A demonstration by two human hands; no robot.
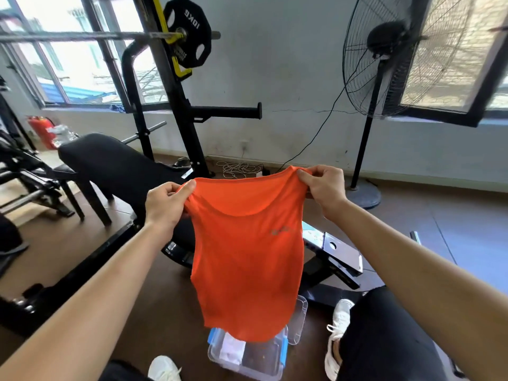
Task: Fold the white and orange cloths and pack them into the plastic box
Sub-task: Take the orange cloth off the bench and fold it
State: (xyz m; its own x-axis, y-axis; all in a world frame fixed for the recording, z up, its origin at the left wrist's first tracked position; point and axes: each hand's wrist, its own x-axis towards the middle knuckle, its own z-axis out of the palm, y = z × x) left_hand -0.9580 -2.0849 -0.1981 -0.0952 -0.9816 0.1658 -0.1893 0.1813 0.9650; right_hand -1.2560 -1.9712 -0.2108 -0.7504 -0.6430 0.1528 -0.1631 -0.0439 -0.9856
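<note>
Room: gym corner, brown floor (154, 320), weight bench (110, 163) and rack behind, standing fan (384, 64) at right by the window.
Orange cloth (247, 259): held up in the air at chest height, hanging full length, lower hem dangling just above the box.
Left hand (165, 204): closed in a pinch on the cloth's upper left shoulder, thumb over the fabric edge.
Right hand (324, 188): closed likewise on the upper right shoulder, fingers curled tight round the bunched strap.
Box (247, 358): clear plastic, on the floor between the feet, open, lid (299, 320) propped at its far right side.
White cloth (233, 350): looked already folded and lying in the box's left part, partly hidden by the orange hem.
Stage: judged as orange cloth spread for folding, fold not yet begun.
Handling: thin, light, limp knit; sagged between the hands and would not hold a crease unaided; not fragile, slightly slick by its sheen.
Grip advice: best kept at the two shoulder corners, then brought together edge to edge; lower hem likely to need a second hold to halve the length.
Risk: hem swinging or catching on the box rim.
</note>
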